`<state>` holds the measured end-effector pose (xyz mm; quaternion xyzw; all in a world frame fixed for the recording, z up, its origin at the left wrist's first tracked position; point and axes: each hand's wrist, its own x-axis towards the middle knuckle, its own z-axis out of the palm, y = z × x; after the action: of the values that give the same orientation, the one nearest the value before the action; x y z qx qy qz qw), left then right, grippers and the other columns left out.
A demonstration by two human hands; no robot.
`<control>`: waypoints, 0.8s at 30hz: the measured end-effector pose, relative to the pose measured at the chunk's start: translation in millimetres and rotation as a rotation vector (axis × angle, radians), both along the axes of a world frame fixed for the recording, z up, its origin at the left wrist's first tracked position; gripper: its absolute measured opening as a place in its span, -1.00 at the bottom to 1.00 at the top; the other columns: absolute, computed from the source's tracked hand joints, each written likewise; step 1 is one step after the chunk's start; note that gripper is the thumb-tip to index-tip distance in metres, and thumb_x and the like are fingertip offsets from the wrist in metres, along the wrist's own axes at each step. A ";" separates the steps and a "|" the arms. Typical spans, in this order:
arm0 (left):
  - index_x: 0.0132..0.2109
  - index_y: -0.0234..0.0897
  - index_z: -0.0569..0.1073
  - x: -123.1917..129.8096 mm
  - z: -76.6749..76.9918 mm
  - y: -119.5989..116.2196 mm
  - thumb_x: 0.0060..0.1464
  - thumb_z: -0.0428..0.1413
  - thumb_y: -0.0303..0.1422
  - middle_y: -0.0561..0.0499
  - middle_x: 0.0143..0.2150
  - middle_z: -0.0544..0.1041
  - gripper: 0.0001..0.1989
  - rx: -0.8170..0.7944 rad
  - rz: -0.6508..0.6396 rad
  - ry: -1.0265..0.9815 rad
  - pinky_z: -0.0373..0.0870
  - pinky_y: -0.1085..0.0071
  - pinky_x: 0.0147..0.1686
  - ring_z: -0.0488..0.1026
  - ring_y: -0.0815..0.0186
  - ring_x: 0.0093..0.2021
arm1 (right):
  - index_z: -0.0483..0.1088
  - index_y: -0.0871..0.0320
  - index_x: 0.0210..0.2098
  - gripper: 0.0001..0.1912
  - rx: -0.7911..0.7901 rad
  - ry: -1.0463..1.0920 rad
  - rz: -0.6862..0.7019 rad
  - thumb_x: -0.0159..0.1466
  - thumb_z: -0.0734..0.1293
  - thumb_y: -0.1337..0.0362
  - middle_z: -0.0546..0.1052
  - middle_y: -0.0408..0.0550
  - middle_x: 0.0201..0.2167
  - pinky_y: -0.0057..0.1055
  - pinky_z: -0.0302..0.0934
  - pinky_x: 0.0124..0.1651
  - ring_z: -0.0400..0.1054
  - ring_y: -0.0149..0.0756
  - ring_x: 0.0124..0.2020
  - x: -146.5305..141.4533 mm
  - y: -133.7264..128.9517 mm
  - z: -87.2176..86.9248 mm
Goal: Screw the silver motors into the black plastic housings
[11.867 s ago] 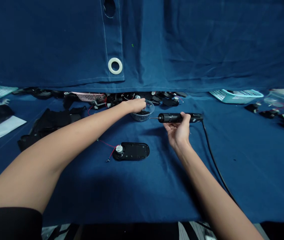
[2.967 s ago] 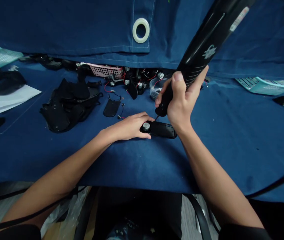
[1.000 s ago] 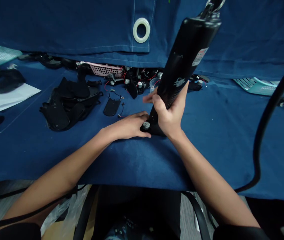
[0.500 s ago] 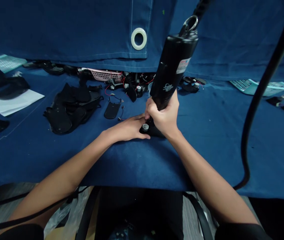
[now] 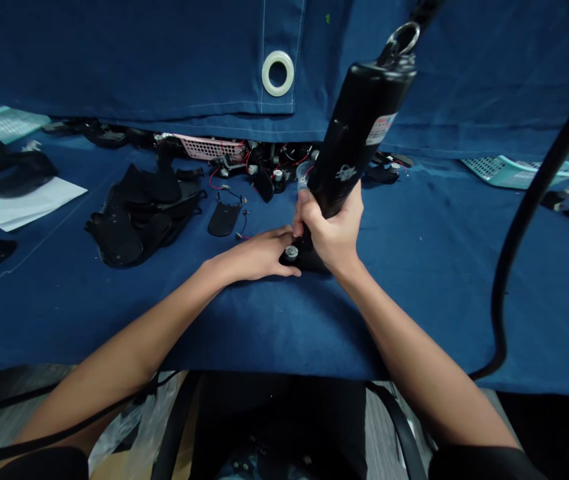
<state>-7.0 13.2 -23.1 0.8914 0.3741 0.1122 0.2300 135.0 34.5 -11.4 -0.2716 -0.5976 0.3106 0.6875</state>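
Note:
My right hand [image 5: 331, 223] is wrapped round the lower end of a black electric screwdriver [image 5: 364, 123], which leans up to the right and has a metal ring at its top. Its tip is hidden behind my fingers, over a small black plastic part [image 5: 311, 259] on the cloth. My left hand [image 5: 261, 257] grips the left end of that part, thumb in front and fingers behind. A round silvery piece [image 5: 291, 253] shows between thumb and fingers. Just beyond my left hand lies a flat black plate [image 5: 224, 219] with thin wires.
A heap of black parts [image 5: 144, 213] lies to the left, near a white sheet [image 5: 27, 203]. Along the back stand a pink basket [image 5: 211, 148] and a teal basket [image 5: 524, 172], with wired parts between. A thick black cable [image 5: 507, 267] hangs on the right. Blue cloth [image 5: 277, 317] covers the table.
The screwdriver's top has tilted further to the right, and my right hand has shifted slightly with it. The hanging cable has swung a little right. My left hand stays on the black part.

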 end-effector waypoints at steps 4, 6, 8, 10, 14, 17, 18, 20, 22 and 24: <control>0.22 -0.34 0.22 0.5 0.1 -0.3 0.09 0.13 -0.05 -0.22 0.27 0.26 -0.34 -0.011 0.013 0.032 0.21 0.28 0.16 0.25 0.05 0.24 | 0.18 -0.06 -0.02 -0.54 -0.020 -0.113 0.040 0.17 0.36 0.00 0.41 -0.32 -0.56 -0.44 0.29 -0.63 0.33 -0.45 -0.65 0.7 -8.3 5.5; 0.22 -0.34 0.22 0.6 0.4 -0.5 0.10 0.11 -0.04 -0.22 0.27 0.26 -0.34 -0.023 0.019 0.045 0.21 0.27 0.16 0.23 0.04 0.25 | 0.17 -0.03 -0.03 -0.55 -0.027 -0.160 0.037 0.19 0.32 -0.05 0.41 -0.30 -0.56 -0.46 0.28 -0.63 0.32 -0.46 -0.65 1.0 -12.3 8.4; 0.22 -0.33 0.22 0.3 1.0 -0.7 0.10 0.10 -0.03 -0.22 0.27 0.25 -0.34 -0.036 0.023 0.058 0.20 0.26 0.17 0.22 0.04 0.26 | 0.16 0.00 -0.02 -0.53 -0.032 -0.201 0.022 0.21 0.28 -0.10 0.41 -0.26 -0.54 -0.45 0.29 -0.61 0.36 -0.44 -0.61 1.2 -15.0 10.3; 0.22 -0.33 0.22 0.0 1.6 -0.9 0.11 0.09 -0.01 -0.22 0.27 0.25 -0.34 -0.045 0.025 0.069 0.20 0.26 0.17 0.22 0.03 0.26 | 0.15 0.01 0.00 -0.49 -0.030 -0.235 0.011 0.21 0.25 -0.14 0.43 -0.23 -0.51 -0.43 0.31 -0.59 0.39 -0.41 -0.57 1.4 -16.0 11.1; 0.21 -0.32 0.24 -0.1 2.6 -1.0 0.10 0.08 0.00 -0.21 0.27 0.26 -0.35 -0.049 0.031 0.067 0.21 0.27 0.16 0.23 0.03 0.24 | 0.12 -0.01 0.02 -0.50 -0.023 -0.237 0.016 0.24 0.21 -0.15 0.43 -0.23 -0.53 -0.45 0.27 -0.60 0.38 -0.42 -0.60 2.2 -15.5 10.7; 0.19 -0.32 0.26 0.3 2.9 -1.1 0.11 0.09 -0.01 -0.20 0.25 0.28 -0.37 -0.033 0.024 0.065 0.23 0.27 0.12 0.26 0.02 0.21 | 0.07 -0.05 0.06 -0.50 -0.020 -0.222 0.035 0.26 0.20 -0.13 0.43 -0.27 -0.54 -0.48 0.26 -0.58 0.39 -0.43 -0.60 3.0 -15.1 10.8; 0.19 -0.33 0.26 0.3 3.0 -1.2 0.11 0.08 -0.01 -0.20 0.24 0.29 -0.37 -0.028 0.020 0.061 0.24 0.28 0.11 0.28 0.03 0.20 | 0.05 -0.07 0.07 -0.49 -0.019 -0.224 0.043 0.25 0.21 -0.13 0.44 -0.27 -0.53 -0.49 0.26 -0.57 0.40 -0.42 -0.59 3.3 -15.2 11.3; 0.19 -0.33 0.25 0.4 3.1 -1.4 0.11 0.09 -0.02 -0.19 0.22 0.31 -0.38 -0.019 0.009 0.043 0.26 0.30 0.08 0.30 0.05 0.18 | 0.04 -0.09 0.09 -0.48 -0.014 -0.235 0.055 0.24 0.21 -0.14 0.47 -0.24 -0.47 -0.49 0.29 -0.54 0.44 -0.41 -0.54 4.0 -15.6 13.1; 0.20 -0.30 0.23 0.4 3.1 -1.5 0.12 0.09 -0.04 -0.16 0.22 0.31 -0.38 -0.015 -0.002 0.017 0.26 0.31 0.08 0.29 0.07 0.18 | 0.06 -0.09 0.07 -0.48 -0.003 -0.246 0.054 0.23 0.21 -0.16 0.50 -0.20 -0.38 -0.47 0.32 -0.49 0.47 -0.38 -0.46 4.9 -16.1 15.4; 0.22 -0.29 0.21 0.4 2.5 -1.3 0.13 0.10 -0.07 -0.15 0.25 0.28 -0.38 -0.006 -0.015 -0.002 0.25 0.31 0.10 0.27 0.08 0.21 | 0.10 -0.07 0.03 -0.50 0.003 -0.242 0.044 0.22 0.22 -0.16 0.51 -0.19 -0.35 -0.45 0.33 -0.48 0.48 -0.36 -0.43 5.6 -16.3 17.4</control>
<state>-6.5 11.9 -20.5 0.8934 0.3674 0.1105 0.2337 140.6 18.2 6.1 -0.2931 -0.6825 0.2897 0.6036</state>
